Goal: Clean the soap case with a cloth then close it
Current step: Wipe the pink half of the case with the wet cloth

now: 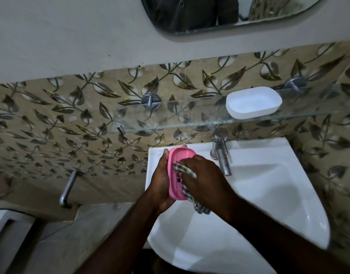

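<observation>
Soap case (pixel 181 154): pink oval base half, drain slots in floor part-visible. Held tilted on long edge, open side facing right, above far-left corner of basin (pixel 269 194); contact w/ basin rim: cannot tell.

Left hand (pixel 160 184): wrapped round back & left side of case, thumb up along far-left edge, fingertip showing past far end. Firm grip on case.

Right hand (pixel 203 180): fingers curled over cloth, pressing it into hollow of case. Hands close together, case between them.

Cloth (pixel 185 172): checked, dark/light. Bunched under right fingers, covering middle of hollow; loose tail hanging out at near end of case, below right wrist.

White lid (pixel 253 102): oval, plastic, hollow side up. Lying on right part of glass shelf, well apart from pink half, farther & to right.

Glass shelf (pixel 170 117): clear, fixed to wall on round metal brackets (pixel 150 100), above basin.

Tap (pixel 221 153): metal, at far edge of basin, just right of hands; spout pointing to near side.

Basin: white, rounded near edge.

Wall tiles (pixel 71 125): beige w/ dark leaf pattern, behind shelf & basin.

Metal pipe (pixel 68 186): sticking out of wall, left of basin.

Mirror (pixel 209 12): rounded lower edge, on far wall above shelf; dark clothing reflected.
</observation>
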Demonstrator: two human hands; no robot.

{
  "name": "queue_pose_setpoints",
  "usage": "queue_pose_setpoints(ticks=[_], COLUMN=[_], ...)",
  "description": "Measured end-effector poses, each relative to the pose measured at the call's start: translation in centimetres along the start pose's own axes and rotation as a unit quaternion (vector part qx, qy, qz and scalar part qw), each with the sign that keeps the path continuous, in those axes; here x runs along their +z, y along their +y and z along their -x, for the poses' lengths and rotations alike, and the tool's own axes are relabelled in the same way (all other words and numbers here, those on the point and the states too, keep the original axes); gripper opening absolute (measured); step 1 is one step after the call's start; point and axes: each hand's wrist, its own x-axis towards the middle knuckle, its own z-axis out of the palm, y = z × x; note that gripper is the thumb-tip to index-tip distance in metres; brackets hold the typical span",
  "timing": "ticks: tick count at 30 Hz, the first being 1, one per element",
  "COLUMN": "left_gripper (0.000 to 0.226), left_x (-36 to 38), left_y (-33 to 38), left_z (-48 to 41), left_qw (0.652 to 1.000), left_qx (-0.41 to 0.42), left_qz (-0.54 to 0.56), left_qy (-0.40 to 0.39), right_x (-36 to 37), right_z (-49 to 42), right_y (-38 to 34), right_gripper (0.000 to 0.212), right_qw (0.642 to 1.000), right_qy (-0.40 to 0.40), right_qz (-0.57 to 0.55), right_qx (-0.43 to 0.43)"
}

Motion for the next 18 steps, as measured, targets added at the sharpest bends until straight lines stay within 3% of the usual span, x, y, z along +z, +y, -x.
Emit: queue_pose_setpoints(ticks=[2,5,7,11,13,15,17,18], left_gripper=[0.067,0.067,0.066,0.06,0.062,0.066,0.069,0.068], left_x=[0.0,0.6,0.9,-0.1,0.0,0.6,1.1,1.0], left_y=[-0.1,-0.5,-0.5,-0.7,-1.2,-1.4,-1.1,-0.9], left_z=[0.2,0.1,-0.1,-0.5,-0.4,-0.3,-0.4,-0.6], left_qw=[1.0,1.0,1.0,1.0,1.0,1.0,1.0,1.0], left_qx=[0.004,0.02,0.02,0.007,0.0,-0.005,-0.005,-0.005], left_qz=[-0.008,-0.017,-0.022,-0.012,-0.011,-0.007,-0.008,-0.011], left_qy=[0.008,0.005,0.009,0.013,0.009,0.001,0.0,0.002], right_x=[-0.5,-0.9,-0.7,-0.4,-1.1,-1.8,-1.6,-1.4], right_z=[-0.2,-1.5,-1.5,0.1,-0.3,-1.3,-1.8,-1.7], right_y=[0.3,1.0,0.7,0.3,1.0,1.5,1.4,1.0], right_gripper=[0.021,0.014,0.022,0.024,0.021,0.022,0.027,0.032], right_qw=[0.999,0.994,0.995,0.997,0.995,0.999,0.998,0.998], right_qy=[-0.032,0.073,0.093,-0.069,-0.095,-0.021,0.055,0.047], right_qz=[-0.015,-0.06,-0.012,0.02,0.009,-0.037,-0.005,0.03], right_qx=[0.014,0.053,0.024,-0.028,-0.023,0.015,0.019,0.007])
